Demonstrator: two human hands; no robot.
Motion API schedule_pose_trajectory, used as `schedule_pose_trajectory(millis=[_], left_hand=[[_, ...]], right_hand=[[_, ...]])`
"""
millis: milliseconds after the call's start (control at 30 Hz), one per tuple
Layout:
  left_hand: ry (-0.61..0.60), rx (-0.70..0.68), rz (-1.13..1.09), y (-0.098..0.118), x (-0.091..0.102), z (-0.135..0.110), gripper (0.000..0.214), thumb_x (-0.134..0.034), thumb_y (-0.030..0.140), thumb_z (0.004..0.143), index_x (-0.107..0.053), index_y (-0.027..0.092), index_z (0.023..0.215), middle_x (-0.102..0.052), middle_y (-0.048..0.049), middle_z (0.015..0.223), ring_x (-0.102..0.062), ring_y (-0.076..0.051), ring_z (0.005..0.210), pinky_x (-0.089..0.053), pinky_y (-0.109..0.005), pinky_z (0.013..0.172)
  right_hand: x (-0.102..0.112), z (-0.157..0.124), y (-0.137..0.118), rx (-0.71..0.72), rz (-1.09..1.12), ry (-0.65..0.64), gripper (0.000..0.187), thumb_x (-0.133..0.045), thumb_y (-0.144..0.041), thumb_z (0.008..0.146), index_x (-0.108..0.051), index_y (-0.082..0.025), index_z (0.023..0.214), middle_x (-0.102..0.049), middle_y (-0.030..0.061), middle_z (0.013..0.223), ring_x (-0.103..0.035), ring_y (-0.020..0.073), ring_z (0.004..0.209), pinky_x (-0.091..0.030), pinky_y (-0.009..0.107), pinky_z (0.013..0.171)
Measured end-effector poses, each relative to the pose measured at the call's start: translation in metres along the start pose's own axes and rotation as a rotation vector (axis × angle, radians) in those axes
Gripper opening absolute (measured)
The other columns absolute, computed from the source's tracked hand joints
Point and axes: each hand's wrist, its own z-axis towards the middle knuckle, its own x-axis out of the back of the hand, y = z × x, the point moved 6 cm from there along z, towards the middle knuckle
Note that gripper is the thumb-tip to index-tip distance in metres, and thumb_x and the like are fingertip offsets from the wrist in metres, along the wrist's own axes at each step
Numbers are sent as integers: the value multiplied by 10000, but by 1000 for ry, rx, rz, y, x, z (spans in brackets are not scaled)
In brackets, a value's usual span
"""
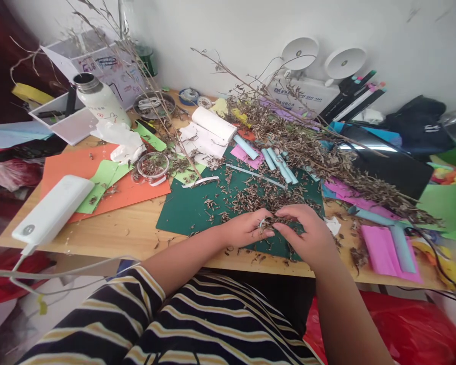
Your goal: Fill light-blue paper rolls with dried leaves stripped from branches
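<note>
Head view: small pale-blue rolled tube (263,222) (paper, by look) above near edge of dark-green flat cutting mat (182,213), clamped between thumb and fingers of left hand (247,229). Right hand (306,235) brackets brown, dried leaves (273,223) beside tube; whether its fingertips pinch, cannot tell. Tube probably light, crushable: hold lightly around wall. Leaves likely brittle. Tube's length hidden by fingers.

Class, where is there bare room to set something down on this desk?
Mostly bare: the front-left wood strip, between the white power bank, orange paper and green mat; also the mat's left corner, thinly sprinkled. Crowded: the mat's middle, with dried leaves beside the left hand and right hand, and the desk's right side, with dried stems.
</note>
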Motion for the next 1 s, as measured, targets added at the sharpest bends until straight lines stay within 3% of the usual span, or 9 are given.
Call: schedule_pose_trajectory(millis=[133,300,500,733,900,1000], left_hand=[[9,2,-23,2,1,0,453,-277,586,793,-380,156,889,-429,-14,741,-445,-117,656,-373,-235,592],[13,12,-70,1,0,-1,453,-294,596,781,-380,160,873,-432,-7,741,-443,-113,660,-370,-230,594],[6,-15,-83,3,0,-1,468,-274,617,773,-371,161,801,-411,4,707,-429,-103,640,-365,-227,591],[25,4,-58,-1,0,-2,504,-275,631,762,-402,156,872,-464,-24,769,-476,-130,709,-411,-262,653],[56,-106,-53,2,0,-2,617,-181,673,743,-425,126,895,-506,-108,878,-514,-182,803,-437,-319,724],[36,-79,-43,0,-1,-2,607,-203,649,761,-436,117,940,-516,-129,924,-519,-203,842,-439,-339,748]], right_hand=[[-3,1,1,-55,31,-54,55,-525,-248,771,-537,-203,741,-582,29,727,-546,156,702,-448,278,609],[0,3,-15,66,-49,-43,108,-493,-215,787,-580,-191,727,-579,40,739,-523,155,718,-433,295,650],[-3,2,-23,111,-173,-187,200,-432,-238,804,-621,-189,762,-540,81,1101,-483,237,948,-396,416,793],[12,1,-28,134,-116,43,219,-439,-192,789,-593,-195,944,-547,95,1057,-501,215,943,-406,399,806],[-3,8,-41,89,-304,-116,140,-528,-265,754,-627,-247,850,-531,55,1147,-457,257,1018,-351,430,826],[-9,10,-48,85,-366,-137,100,-528,-236,759,-626,-243,778,-539,37,1152,-449,254,1025,-326,418,811]])
